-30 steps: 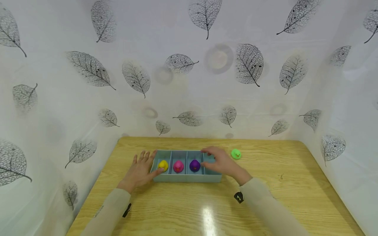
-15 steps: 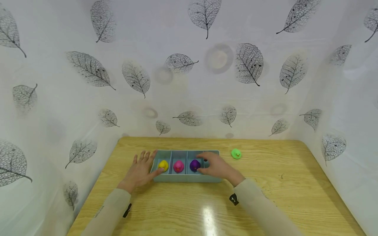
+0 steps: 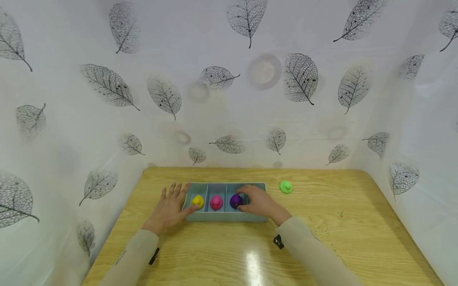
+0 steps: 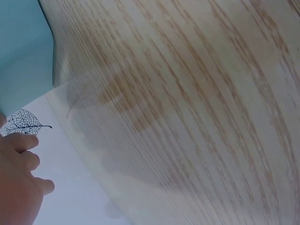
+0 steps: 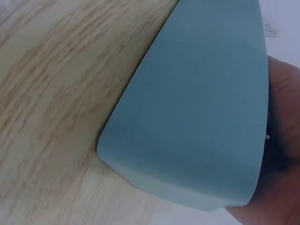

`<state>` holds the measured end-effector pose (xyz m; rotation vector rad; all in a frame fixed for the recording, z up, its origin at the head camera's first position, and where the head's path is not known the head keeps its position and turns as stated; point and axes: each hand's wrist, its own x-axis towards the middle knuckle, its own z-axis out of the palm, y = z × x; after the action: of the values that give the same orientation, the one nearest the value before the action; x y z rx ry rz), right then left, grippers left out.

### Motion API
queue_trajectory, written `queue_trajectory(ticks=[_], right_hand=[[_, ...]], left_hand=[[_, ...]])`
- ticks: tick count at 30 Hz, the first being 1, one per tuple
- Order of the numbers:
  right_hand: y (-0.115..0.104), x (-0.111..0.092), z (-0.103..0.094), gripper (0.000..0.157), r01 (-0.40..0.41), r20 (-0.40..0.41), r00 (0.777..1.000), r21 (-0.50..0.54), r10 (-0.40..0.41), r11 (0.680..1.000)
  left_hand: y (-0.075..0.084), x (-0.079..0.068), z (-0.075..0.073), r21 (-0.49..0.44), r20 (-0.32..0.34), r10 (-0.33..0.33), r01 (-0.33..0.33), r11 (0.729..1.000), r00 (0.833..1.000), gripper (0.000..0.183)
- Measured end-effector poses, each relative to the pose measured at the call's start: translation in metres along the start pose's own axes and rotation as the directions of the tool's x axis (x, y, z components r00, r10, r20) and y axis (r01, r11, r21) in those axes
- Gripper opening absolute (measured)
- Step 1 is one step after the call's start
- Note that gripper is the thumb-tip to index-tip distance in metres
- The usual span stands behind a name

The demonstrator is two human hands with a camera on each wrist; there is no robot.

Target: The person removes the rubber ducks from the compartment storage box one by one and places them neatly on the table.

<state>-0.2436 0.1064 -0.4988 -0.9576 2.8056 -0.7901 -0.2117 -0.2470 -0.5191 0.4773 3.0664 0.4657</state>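
The left hand (image 3: 169,209) lay spread at the left end of the box (image 3: 225,217), gripping nothing; the right hand (image 3: 262,203) curled round the purple duck (image 3: 235,201), 1 of 3 inside.

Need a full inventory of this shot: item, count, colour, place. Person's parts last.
Tray: 1, grey-blue, on the table, four compartments
Yellow duck: 1, yellow, leftmost compartment
Pink duck: 1, pink, second from left
Purple duck: 1, purple, third from left
Green duck: 1, green, on the table, right of the tray
Table: 1, wood-grain yellow-brown, under the tray
Sheeting: white with dark leaf prints, behind and beside the table; piece count unclear
Sleeves: 2, beige, on the forearms
Left hand: 1, bare, at the tray's left end
Right hand: 1, bare, at the purple duck
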Motion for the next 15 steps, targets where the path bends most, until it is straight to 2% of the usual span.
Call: queue_trajectory(ticks=[6,15], right_hand=[[-0.004,0.006,0.003,0.056,-0.033,0.004,0.999,-0.027,0.033,0.999],[-0.006,0.012,0.007,0.058,-0.092,0.032,0.995,-0.038,0.094,0.995]], left_hand=[[-0.002,0.0,0.001,0.007,-0.019,0.005,-0.005,1.0,1.0,0.093],[-0.002,0.001,0.003,0.002,-0.012,0.002,-0.002,1.0,1.0,0.093]])
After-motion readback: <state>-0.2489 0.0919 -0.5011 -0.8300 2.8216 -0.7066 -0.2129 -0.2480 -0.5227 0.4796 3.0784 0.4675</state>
